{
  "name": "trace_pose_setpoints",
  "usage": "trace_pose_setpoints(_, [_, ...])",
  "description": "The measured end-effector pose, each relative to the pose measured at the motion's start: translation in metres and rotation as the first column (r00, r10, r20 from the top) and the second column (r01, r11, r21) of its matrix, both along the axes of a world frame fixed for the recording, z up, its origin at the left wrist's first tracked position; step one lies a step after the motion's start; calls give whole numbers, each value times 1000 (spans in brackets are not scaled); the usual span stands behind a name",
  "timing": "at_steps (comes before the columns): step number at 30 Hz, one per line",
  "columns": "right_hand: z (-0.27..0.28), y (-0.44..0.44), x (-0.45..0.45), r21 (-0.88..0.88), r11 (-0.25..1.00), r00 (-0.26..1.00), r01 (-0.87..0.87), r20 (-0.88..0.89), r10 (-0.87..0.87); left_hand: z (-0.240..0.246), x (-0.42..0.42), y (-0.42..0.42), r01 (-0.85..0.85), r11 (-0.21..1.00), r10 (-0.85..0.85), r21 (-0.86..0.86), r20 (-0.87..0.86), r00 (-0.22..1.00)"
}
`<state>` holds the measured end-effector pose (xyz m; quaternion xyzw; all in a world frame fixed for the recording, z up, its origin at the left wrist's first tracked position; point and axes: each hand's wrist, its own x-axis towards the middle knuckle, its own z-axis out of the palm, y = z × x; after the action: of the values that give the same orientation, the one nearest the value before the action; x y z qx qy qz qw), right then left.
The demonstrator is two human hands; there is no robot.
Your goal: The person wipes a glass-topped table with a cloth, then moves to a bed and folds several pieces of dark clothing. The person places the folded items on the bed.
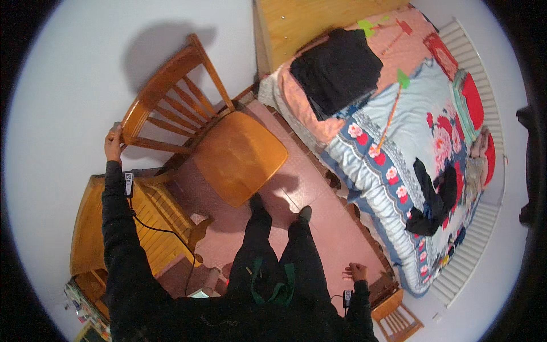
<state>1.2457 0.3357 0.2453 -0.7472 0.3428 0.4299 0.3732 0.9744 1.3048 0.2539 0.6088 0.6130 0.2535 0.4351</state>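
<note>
My left hand (113, 144) is at the left, at the end of the curved top rail of a wooden chair (241, 158); its fingers curl around the rail's end. The chair has a slatted back and a smooth wooden seat, and it stands beyond my feet. Low at the right, my right hand (355, 272) hangs over the tiled floor with fingers apart and nothing in it. Each sleeve has a small device with a cable at the wrist.
A yellow wooden slatted bench (154, 231) stands at my left. Along the right is a bed with a floral quilt (410, 115), folded black clothing (337, 70) and crumpled black garments (431, 201). Another wooden chair (395, 316) stands at the lower right. A white radiator (466, 252) lines the wall.
</note>
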Motion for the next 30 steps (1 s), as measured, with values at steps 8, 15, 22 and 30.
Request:
trace_pose_setpoints(8, [4, -19, -18, 74, 996, 998, -50, 50, 47, -19, 0, -15, -30, 998, 41, -47, 262, 964])
trace_pose_setpoints(15, [-37, -96, -19, 87, 995, 994, 55, -98, -46, -27, -43, -40, 100, 985, -116, 143, 107, 987])
trace_pose_setpoints(22, [-56, -141, -20, 145, 989, 999, -12, -37, 18, -2, -73, -121, -76, 991, 98, -106, 221, 970])
trace_pose_setpoints(30, [-57, -157, -79, 147, 986, 993, 77, -105, -62, 24, -141, -288, 106, 993, -106, 55, -4, 994])
